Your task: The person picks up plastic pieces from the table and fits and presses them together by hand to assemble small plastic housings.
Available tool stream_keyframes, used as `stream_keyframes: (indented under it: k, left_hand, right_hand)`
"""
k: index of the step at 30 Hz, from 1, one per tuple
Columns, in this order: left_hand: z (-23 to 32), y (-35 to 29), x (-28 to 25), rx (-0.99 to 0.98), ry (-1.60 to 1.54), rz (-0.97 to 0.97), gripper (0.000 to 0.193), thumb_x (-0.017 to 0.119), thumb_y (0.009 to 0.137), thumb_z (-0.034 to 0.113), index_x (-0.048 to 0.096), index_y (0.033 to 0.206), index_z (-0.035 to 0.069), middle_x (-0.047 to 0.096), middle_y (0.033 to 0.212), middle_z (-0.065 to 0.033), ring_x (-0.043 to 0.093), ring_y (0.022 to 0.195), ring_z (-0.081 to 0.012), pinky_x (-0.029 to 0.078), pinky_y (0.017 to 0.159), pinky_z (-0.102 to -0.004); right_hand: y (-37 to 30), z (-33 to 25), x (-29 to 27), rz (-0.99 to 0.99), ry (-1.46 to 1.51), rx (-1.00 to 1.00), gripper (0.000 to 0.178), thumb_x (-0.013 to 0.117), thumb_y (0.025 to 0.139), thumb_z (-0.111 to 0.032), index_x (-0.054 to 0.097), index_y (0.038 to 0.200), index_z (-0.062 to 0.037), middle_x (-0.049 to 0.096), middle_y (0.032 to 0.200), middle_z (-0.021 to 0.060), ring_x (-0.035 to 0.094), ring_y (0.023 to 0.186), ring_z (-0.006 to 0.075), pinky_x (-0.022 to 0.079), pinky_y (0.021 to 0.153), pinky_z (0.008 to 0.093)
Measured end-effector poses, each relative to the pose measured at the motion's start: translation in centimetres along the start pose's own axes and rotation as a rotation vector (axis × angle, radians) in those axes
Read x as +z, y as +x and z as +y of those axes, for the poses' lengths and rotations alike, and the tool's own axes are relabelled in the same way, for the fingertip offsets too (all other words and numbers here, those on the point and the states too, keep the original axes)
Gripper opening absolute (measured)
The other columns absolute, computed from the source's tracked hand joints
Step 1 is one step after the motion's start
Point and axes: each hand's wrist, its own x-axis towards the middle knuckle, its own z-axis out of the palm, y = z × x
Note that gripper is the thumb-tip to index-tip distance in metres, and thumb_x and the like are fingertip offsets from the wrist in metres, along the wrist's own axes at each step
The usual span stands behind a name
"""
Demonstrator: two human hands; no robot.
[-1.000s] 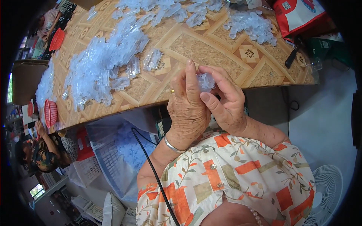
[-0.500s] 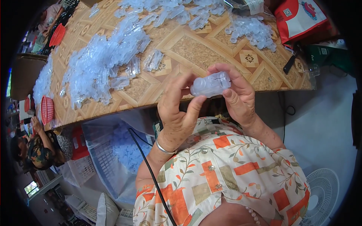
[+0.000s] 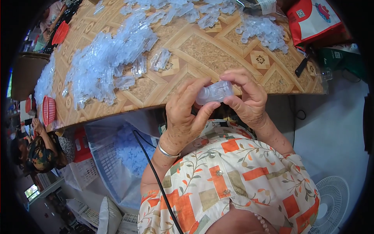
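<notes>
Between my two hands, just off the table's near edge, is a small clear plastic bottle-shaped piece (image 3: pixel 214 93), lying sideways. My left hand (image 3: pixel 186 103) grips its left end between thumb and fingers, a metal bangle on the wrist. At the other end, my right hand (image 3: pixel 247 93) pinches it with thumb and forefinger. Fingers cover both ends of the piece. A large heap of clear plastic pieces (image 3: pixel 105 62) lies to the left on the patterned table (image 3: pixel 206 48). Small clear caps or rings (image 3: pixel 265 33) form a pile at the far right.
Red baskets (image 3: pixel 49 111) stand along the table's left side, where other people (image 3: pixel 37 150) sit. Below the edge is a lined crate (image 3: pixel 128 152) of clear pieces. A black cable (image 3: pixel 156 175) crosses my left forearm. A red bag (image 3: pixel 315 23), black-handled tool (image 3: pixel 300 67) and fan (image 3: pixel 331 202) are right.
My hands have shifted slightly, the right one closing in over the piece's end, so less of it shows. The piece has turned a little between my fingers.
</notes>
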Motion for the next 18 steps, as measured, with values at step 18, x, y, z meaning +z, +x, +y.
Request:
stream_keyframes:
  k: [18]
  left_hand:
    - [0.1, -0.5, 0.4, 0.202, 0.331, 0.010, 0.048, 0.082, 0.076, 0.012, 0.064, 0.119, -0.002, 0.070, 0.096, -0.0166, 0.069, 0.079, -0.0322, 0.054, 0.066, -0.0358]
  right_hand:
    - [-0.3, 0.2, 1.3, 0.003, 0.352, 0.198, 0.035, 0.075, 0.091, -0.017, 0.065, 0.119, 0.0005, 0.062, 0.116, 0.0113, 0.059, 0.110, 0.0188, 0.047, 0.096, 0.0317]
